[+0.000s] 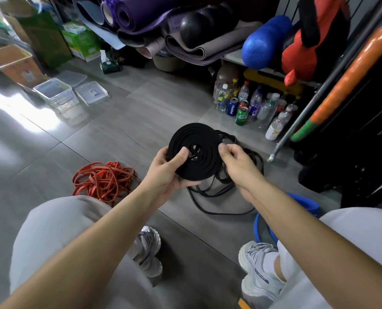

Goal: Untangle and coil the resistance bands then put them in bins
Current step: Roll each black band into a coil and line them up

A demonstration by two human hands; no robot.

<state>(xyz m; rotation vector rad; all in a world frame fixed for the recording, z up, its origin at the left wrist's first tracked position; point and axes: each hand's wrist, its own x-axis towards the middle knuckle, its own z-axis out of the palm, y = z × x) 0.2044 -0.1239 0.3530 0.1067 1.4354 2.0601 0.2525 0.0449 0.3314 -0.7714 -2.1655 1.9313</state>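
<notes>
A black resistance band wound into a flat coil (194, 141) is held above the floor between both hands. My left hand (170, 172) grips its lower left edge, thumb pressed near the coil's centre. My right hand (236, 163) pinches the coil's right edge. Loose black bands (221, 195) trail from under the coil onto the floor. A tangled heap of red bands (103, 179) lies on the floor to the left. Clear plastic bins (54, 92) stand at the far left, one with its lid (92, 92) beside it.
Bottles and cans (245, 105) crowd the floor at the right under a shelf with rolled mats (141, 21) and a blue foam roller (263, 41). A blue basin (261, 226) sits by my right knee. My shoes (147, 248) rest on the grey tiles.
</notes>
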